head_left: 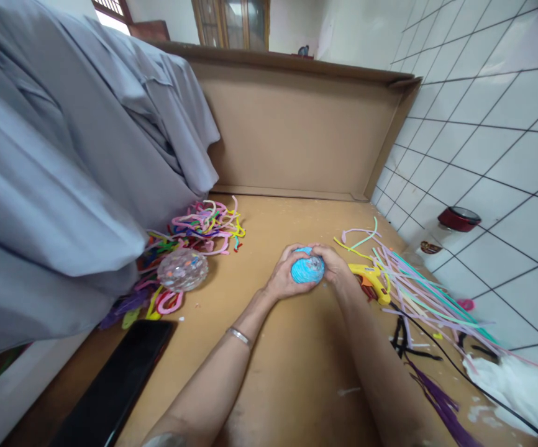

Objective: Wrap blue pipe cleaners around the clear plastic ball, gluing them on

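Observation:
Between my two hands, over the middle of the table, is a blue ball [307,270] that looks wound with fuzzy strands. A greyish patch shows on its upper right. My left hand [284,277] curls around its left side and underneath, thumb across the upper part. From the right, my right hand [330,261] presses against the ball, its fingers partly hidden behind it. Just right of that hand lies a yellow glue gun [372,280] with an orange trigger.
Pipe cleaners [204,226] heap at left beside a clear faceted ball [182,270]. A black phone [115,379] lies nearer. More pipe cleaners [409,285], a black cord [455,366], white tissue [520,385] and a red-lidded jar [446,233] line the right. Cardboard [297,130] stands behind; grey cloth [77,155] hangs left.

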`<state>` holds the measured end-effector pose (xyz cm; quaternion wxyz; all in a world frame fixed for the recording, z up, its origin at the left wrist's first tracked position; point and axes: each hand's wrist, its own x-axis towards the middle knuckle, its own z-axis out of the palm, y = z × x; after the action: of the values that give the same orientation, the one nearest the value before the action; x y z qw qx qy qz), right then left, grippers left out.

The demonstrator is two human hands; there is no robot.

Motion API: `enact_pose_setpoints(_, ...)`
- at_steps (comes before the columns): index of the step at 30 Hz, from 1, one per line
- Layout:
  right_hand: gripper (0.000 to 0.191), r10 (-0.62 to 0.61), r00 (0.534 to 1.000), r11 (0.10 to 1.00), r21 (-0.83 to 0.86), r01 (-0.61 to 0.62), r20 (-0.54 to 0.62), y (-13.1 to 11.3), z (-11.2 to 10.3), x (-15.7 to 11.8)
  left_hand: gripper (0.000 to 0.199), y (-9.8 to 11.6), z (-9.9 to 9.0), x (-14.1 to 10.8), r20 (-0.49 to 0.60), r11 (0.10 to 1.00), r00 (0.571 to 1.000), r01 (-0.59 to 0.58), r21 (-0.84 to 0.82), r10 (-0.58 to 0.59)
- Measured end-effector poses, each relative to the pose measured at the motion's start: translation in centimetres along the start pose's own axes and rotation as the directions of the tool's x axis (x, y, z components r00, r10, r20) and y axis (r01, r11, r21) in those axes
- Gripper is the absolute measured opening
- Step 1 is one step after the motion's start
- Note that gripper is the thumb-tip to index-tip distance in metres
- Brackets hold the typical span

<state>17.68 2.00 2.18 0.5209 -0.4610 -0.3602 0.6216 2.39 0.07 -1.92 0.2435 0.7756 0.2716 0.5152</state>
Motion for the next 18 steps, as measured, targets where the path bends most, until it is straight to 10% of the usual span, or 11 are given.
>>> enact_pose_setpoints(18,0.023,0.023,1.0,1.0,0.011,-0.023,-0.006,-0.11,-0.47,-0.05,0.063,0.2,0.08,0.17,0.003,1.0,1.0,-0.005,-0.002,0.005)
